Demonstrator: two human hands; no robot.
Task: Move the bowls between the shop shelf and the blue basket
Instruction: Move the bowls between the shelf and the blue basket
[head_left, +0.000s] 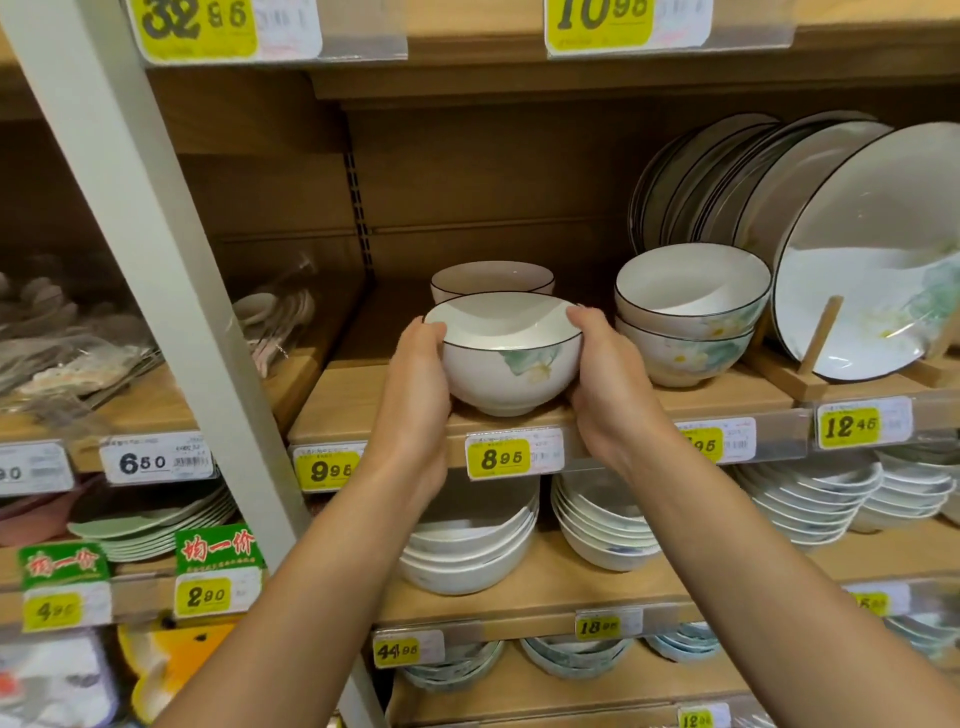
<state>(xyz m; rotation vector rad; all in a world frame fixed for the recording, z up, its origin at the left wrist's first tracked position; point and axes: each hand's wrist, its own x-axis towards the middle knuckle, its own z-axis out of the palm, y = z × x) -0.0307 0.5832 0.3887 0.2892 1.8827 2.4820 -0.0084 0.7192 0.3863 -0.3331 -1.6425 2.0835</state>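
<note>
Spoons in clear wrapping (270, 317) lie on the far-left shelf section, beside a white upright post (156, 234). Next, the left hand (415, 384) curls round the left side of a white bowl (511, 358) with a dark rim and a green leaf print. The bowl is at the front edge of the wooden shop shelf (353, 400), above a yellow price tag (498, 458); I cannot tell whether its foot touches the board. A second bowl (491, 280) stands just behind it. The right hand (608, 384) clasps the bowl's right side. Further right stand two nested bowls (691, 312), then plates (872, 249) propped upright.
</note>
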